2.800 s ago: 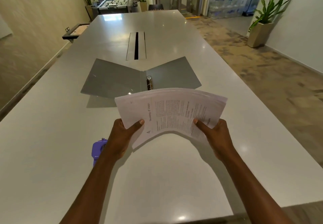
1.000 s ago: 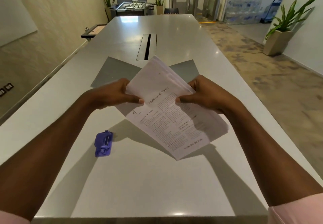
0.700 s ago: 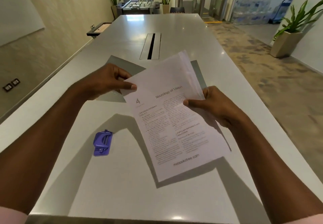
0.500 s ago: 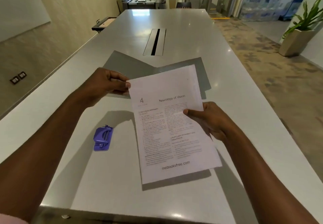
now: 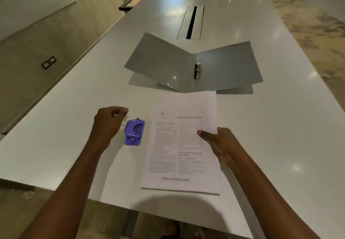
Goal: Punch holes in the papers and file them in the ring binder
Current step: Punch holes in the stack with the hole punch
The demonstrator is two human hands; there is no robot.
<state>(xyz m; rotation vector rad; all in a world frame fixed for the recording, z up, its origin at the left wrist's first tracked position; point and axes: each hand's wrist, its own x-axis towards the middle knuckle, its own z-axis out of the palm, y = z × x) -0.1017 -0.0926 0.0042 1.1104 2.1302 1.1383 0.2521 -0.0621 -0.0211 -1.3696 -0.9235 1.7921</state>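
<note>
The stack of papers (image 5: pixel 183 141) lies flat on the white table (image 5: pixel 280 126), near the front edge, its top sheet printed with the heading "Neurology of Vision" and a large "4". The right hand (image 5: pixel 222 145) has its grip on the stack's right edge, thumb pressed on top of the page and fingers underneath or behind it. Just left of the papers sits a small purple hole punch (image 5: pixel 134 132), close beside them but not touching. The left hand (image 5: pixel 110 123) hovers just left of the punch, fingers curled loosely inward with nothing held; whether it touches the punch cannot be told. Beyond the papers, further along the table, the grey ring binder (image 5: pixel 194 65) lies spread wide, covers raised slightly off the surface, its metal rings (image 5: pixel 197 69) standing at the spine. The far edge of the stack reaches just to the binder's near edge. Further still, a cable slot (image 5: pixel 191 22) is set into the table.
</note>
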